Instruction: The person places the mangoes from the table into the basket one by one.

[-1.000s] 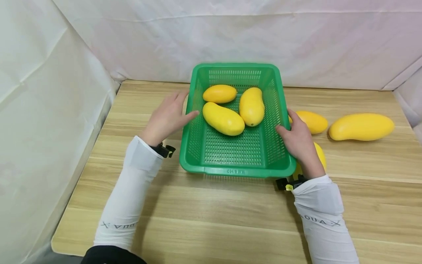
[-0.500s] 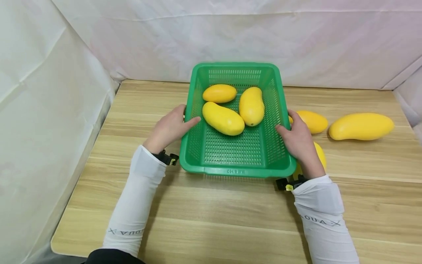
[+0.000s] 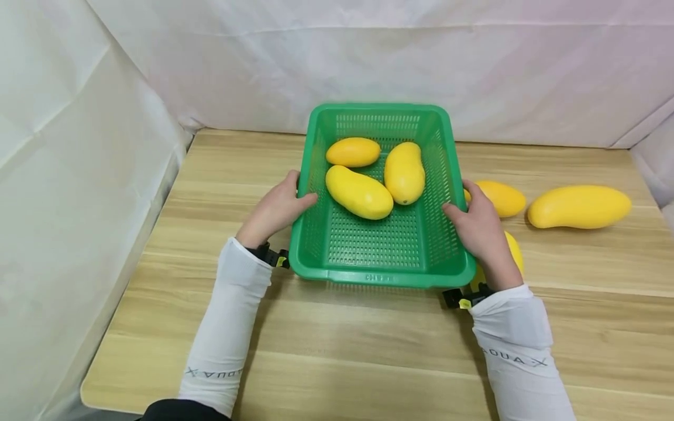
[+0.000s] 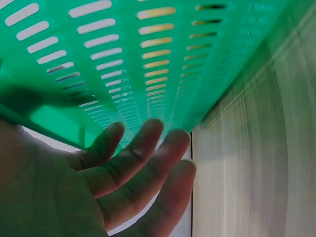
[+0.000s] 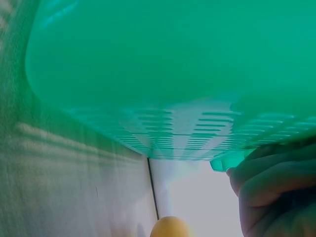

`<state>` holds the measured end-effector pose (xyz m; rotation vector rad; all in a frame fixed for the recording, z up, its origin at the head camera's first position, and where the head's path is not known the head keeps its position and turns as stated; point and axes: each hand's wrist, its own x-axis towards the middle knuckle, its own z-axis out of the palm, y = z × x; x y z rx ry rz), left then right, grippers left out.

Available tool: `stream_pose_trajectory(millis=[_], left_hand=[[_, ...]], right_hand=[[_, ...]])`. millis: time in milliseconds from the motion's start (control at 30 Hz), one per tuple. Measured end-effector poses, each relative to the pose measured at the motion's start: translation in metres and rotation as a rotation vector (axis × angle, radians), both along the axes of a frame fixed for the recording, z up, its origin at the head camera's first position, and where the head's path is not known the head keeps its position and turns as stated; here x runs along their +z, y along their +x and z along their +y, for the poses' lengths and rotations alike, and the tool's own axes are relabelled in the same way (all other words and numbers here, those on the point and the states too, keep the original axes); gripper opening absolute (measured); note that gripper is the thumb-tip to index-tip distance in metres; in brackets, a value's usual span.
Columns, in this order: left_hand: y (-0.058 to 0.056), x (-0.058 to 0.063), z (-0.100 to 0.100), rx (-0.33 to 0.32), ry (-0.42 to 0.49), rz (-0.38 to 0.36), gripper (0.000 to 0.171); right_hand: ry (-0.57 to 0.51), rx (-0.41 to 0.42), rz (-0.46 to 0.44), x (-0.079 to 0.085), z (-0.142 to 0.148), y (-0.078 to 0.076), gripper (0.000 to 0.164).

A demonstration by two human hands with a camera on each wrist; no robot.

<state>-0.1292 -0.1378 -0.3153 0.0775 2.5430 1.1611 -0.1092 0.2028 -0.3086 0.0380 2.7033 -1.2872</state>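
A green plastic basket (image 3: 375,276) with slotted walls holds three yellow mangoes: a small one (image 3: 353,152) at the back left, a longer one (image 3: 360,193) in front of it, and an upright-lying one (image 3: 404,173) to their right. My left hand (image 3: 276,209) grips the basket's left rim, thumb over the edge; in the left wrist view its fingers (image 4: 148,168) lie along the outer wall below the rim. On the opposite rim, my right hand (image 3: 479,228) holds on with thumb inside and fingers curled outside, as the right wrist view partly shows.
Right of the basket on the wooden table (image 3: 337,362) lie a mango (image 3: 502,199) behind my right hand, a long mango (image 3: 579,207) farther right, and another (image 3: 514,254) partly hidden by my right wrist. A white cloth wall (image 3: 368,64) rises behind the table.
My left hand has moved down and right from beside the basket and taken hold of its left rim. The right hand keeps its grip; the basket stays about where it was.
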Motion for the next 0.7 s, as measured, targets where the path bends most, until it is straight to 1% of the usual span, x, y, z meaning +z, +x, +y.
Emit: stream_pose_trajectory(millis=[100, 167, 233, 400, 467, 567, 700], left_hand=[[-0.002, -0.001, 0.000, 0.004, 0.023, -0.008, 0.051], [-0.003, -0.002, 0.000, 0.011, 0.067, -0.020, 0.050], [-0.002, -0.004, 0.000, 0.019, 0.146, -0.042, 0.049], [-0.001, -0.011, 0.001, 0.051, 0.382, -0.095, 0.046], [-0.002, -0.015, 0.003, 0.067, 0.451, -0.103, 0.044], [-0.002, -0.018, 0.004, 0.090, 0.522, -0.109, 0.041], [-0.002, -0.019, 0.003, 0.108, 0.572, -0.112, 0.042]], right_hand=[[0.003, -0.001, 0.012, 0.000, -0.001, 0.000, 0.061], [0.005, -0.001, 0.020, 0.000, -0.001, -0.001, 0.061], [0.008, -0.001, 0.023, 0.000, -0.002, -0.001, 0.061], [0.011, -0.004, 0.007, 0.000, -0.001, 0.002, 0.062], [0.014, -0.006, 0.005, 0.000, -0.001, 0.003, 0.062], [0.038, -0.009, 0.021, 0.000, -0.001, 0.003, 0.061], [0.076, -0.009, 0.043, 0.001, -0.002, 0.002, 0.062]])
